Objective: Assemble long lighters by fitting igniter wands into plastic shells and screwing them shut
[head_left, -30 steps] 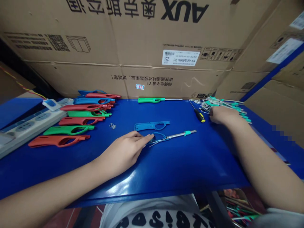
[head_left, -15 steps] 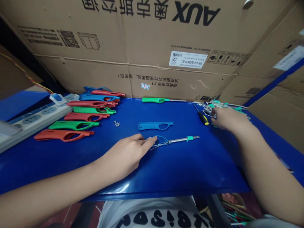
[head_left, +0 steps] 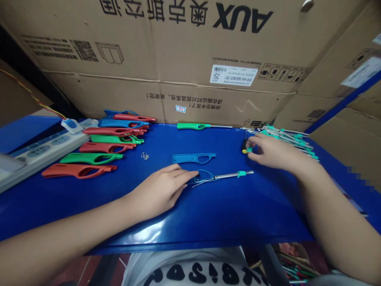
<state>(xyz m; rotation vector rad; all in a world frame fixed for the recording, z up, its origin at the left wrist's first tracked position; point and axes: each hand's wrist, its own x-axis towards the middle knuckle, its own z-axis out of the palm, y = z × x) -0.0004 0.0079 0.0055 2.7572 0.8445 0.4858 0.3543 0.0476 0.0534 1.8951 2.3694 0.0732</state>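
Note:
My left hand (head_left: 163, 186) is closed on the handle end of a blue lighter half-shell (head_left: 206, 174), low over the blue table. From that shell a metal tube (head_left: 229, 175) with a teal sleeve points right, and thin wires show at the handle. Just behind lies another blue lighter half-shell (head_left: 193, 158), flat on the table. Over at the right, my right hand (head_left: 266, 151) pinches a small teal plastic piece (head_left: 249, 149). Its fingertips are beside a screwdriver (head_left: 244, 146) with a black and yellow handle. Part of the screwdriver is hidden by the hand.
Red, green and blue lighter shells (head_left: 79, 171) lie in a row at left, beside a white power strip (head_left: 38, 151). Small screws (head_left: 145, 156) form a little pile. A green lighter (head_left: 193, 126) rests by the cardboard wall (head_left: 166, 91). Metal tubes with teal parts (head_left: 297, 139) are heaped right.
My right hand has moved left from the heap of tubes to beside the screwdriver, with a small teal piece now in its fingers. The shell under my left hand has shifted slightly right.

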